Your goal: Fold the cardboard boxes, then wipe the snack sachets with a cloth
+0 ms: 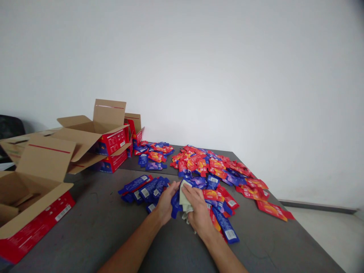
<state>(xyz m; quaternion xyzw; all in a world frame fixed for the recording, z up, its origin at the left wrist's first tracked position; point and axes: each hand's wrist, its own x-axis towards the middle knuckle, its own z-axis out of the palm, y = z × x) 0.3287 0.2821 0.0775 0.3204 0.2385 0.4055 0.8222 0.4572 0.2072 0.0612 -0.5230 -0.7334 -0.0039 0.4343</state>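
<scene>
Your left hand clamped on a blue packet | your right hand pressing a pale cloth onto it | packet upright between both grips, above tabletop centre | packet pile just beyond.

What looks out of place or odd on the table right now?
Mainly the pale cloth bunched between the left hand and right hand: it is the only non-packet item among the red and blue sachets, which lie in loose scattered heaps. The open cartons sit tilted, flaps splayed.
</scene>
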